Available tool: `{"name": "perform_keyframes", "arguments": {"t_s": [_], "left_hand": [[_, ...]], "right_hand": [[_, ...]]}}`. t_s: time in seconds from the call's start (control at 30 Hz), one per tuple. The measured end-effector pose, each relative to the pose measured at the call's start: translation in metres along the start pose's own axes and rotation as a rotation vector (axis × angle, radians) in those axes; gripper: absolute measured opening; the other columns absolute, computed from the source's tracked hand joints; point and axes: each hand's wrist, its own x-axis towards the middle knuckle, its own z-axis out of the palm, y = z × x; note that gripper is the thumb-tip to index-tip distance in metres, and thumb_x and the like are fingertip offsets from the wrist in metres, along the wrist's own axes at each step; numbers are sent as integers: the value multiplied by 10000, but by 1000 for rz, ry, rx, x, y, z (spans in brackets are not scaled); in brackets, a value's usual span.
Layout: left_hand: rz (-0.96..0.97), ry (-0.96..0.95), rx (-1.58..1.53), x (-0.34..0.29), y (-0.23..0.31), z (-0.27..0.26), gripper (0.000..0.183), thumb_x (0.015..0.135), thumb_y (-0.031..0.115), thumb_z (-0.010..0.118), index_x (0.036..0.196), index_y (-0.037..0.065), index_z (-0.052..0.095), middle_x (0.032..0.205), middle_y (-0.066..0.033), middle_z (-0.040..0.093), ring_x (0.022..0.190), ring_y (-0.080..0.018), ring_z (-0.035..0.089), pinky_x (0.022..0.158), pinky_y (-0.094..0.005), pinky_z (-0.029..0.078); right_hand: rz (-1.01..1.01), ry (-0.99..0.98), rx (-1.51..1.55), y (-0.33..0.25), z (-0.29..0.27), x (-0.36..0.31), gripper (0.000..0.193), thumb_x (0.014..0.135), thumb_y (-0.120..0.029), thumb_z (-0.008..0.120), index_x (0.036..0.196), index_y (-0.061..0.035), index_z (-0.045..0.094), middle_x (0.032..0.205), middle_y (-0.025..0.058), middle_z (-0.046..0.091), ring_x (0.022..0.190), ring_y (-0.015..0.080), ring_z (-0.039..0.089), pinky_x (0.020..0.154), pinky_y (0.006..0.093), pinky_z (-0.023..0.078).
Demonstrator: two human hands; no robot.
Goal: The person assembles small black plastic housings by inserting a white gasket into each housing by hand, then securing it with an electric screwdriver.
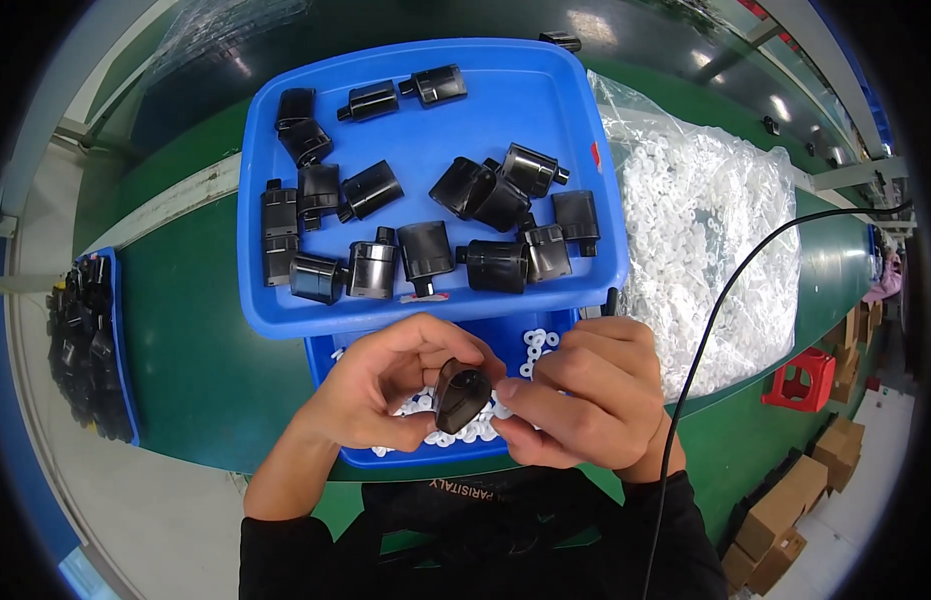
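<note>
The dark plastic pod (463,395) in hand is just off the near edge of the wide blue tray (415,140), below the middle of that edge, and it looks light, stiff and hollow, with its open end turned up toward the head camera. Its smooth, glossy walls could well be slippery and might mark or crack under a hard squeeze, so the sounder hold would be across the outer side walls, clear of the open mouth and with modest pressure. The left hand (380,385) has just such a hold: thumb and fingers are curled closed around the pod from its left, the thumb at its lower side and the index finger passing behind its top, so the pod sits tilted at the fingertips rather than deep in the palm. The right hand (590,400), off the near right corner of the wide blue tray, has its fingers folded in, with thumb and index finger closed on what appears to be a white ring (501,408) right beside the pod; that ring is probably very light and easy to drop. A dark slim rod (612,301) rises behind the right knuckles, and whether the palm grips it I cannot tell
</note>
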Motion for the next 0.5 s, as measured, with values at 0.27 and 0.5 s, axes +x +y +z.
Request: {"name": "perform_keyframes", "arguments": {"t_s": [0.27,0.5], "left_hand": [[-55,-89,5,-4,-2,-6,603,622,-126,571,1213,-38,493,1175,-151,569,1096,-216,567,927,-342,448],[-65,-131,-30,-6,-4,-10,624,625,-80,600,1235,-41,478,1180,-135,562,1083,-206,569,945,-330,435]], "right_hand": [[-14,-88,93,3,2,7,356,729,-256,750,984,-27,650,641,-2,479,480,140,498,440,259,374],[1,-133,38,0,3,8,378,699,-271,759,971,-27,662,683,-10,492,504,122,512,458,249,399]]}}
